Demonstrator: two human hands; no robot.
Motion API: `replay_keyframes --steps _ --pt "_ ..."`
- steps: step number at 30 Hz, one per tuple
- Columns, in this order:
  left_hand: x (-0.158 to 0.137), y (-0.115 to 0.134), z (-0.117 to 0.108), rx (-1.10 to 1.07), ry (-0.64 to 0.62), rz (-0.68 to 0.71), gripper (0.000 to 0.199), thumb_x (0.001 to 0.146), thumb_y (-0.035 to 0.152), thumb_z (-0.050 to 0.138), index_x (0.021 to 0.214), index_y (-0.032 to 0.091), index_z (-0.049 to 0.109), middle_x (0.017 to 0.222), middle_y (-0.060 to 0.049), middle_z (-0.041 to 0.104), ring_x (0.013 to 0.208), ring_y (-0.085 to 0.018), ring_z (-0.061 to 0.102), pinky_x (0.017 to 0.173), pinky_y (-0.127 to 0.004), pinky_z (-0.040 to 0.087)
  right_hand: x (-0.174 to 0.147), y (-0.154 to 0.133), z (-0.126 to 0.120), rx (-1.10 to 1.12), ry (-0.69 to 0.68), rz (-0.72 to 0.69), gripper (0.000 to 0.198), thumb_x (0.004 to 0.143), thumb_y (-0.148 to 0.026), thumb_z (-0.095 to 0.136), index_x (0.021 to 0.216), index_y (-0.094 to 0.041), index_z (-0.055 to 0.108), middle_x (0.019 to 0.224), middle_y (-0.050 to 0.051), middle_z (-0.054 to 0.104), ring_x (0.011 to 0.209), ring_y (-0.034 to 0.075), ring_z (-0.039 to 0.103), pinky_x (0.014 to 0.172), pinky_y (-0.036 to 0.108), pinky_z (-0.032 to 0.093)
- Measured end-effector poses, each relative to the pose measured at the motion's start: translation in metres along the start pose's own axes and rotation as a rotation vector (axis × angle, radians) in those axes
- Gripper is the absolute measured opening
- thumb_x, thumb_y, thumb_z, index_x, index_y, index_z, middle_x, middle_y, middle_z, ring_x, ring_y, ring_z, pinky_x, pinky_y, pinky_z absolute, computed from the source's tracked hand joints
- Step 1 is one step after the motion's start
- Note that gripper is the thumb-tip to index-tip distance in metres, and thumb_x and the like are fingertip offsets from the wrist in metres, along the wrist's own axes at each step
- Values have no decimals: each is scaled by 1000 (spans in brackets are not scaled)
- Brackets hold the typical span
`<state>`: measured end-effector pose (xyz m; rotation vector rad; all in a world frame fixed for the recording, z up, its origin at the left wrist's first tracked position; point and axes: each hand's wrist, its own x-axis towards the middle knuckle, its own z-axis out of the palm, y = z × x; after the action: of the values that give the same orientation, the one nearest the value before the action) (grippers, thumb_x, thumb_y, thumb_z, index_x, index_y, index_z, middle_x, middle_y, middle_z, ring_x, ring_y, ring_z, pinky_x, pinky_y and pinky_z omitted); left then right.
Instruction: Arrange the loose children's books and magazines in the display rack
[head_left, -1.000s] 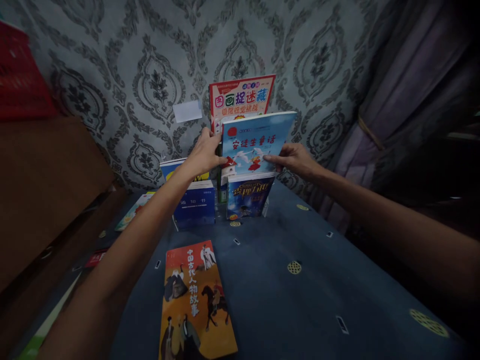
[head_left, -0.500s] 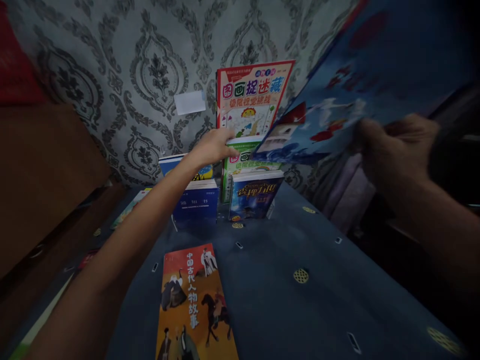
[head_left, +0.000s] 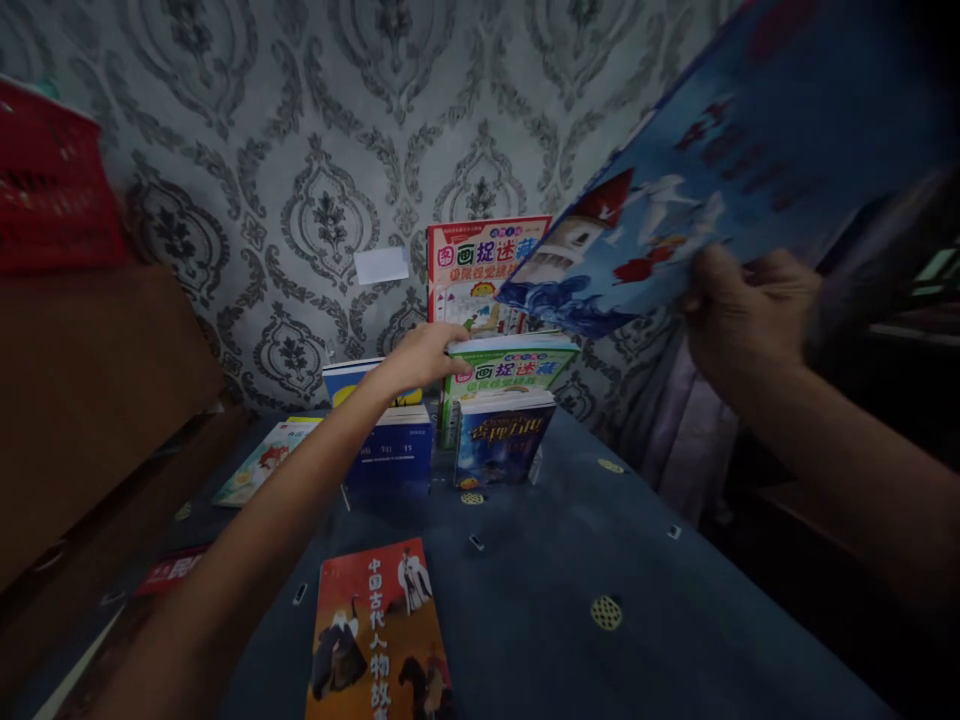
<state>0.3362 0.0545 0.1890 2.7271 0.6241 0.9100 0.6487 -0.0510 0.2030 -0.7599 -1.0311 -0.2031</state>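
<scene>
A dark-blue tabletop [head_left: 540, 580], patterned wall [head_left: 337, 80] at 12 o'clock; orange book [head_left: 375, 620] at 7. Toward 2, the right hand [head_left: 750, 310] pinches a blue storybook [head_left: 727, 170], overlapping a red book [head_left: 480, 245]; centrally, the left hand [head_left: 424, 357] grips a green book [head_left: 517, 373].

Dim light falls on a wall [head_left: 330, 120] papered in pale grey with dark, leafy medallions; a small white card [head_left: 381, 266] is on it. A greyish-purple curtain [head_left: 679, 440] hangs at right, beyond a dark blue table [head_left: 540, 570].
</scene>
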Motion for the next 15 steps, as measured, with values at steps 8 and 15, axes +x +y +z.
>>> replay_keyframes --steps 8,15 --pt "-14 24 -18 110 -164 -111 24 85 28 64 105 16 67 94 -6 70 88 -21 64 79 -30 47 2 4 51 152 -174 210 39 66 -33 90 58 -19 54 46 -7 48 36 7 39 38 23 32" --pt "-18 24 -22 -165 -240 -182 6 83 18 59 89 16 58 70 2 51 68 -13 49 63 -26 37 11 8 75 202 -101 255 38 75 -23 85 60 -20 50 47 -8 42 38 6 34 41 22 30"
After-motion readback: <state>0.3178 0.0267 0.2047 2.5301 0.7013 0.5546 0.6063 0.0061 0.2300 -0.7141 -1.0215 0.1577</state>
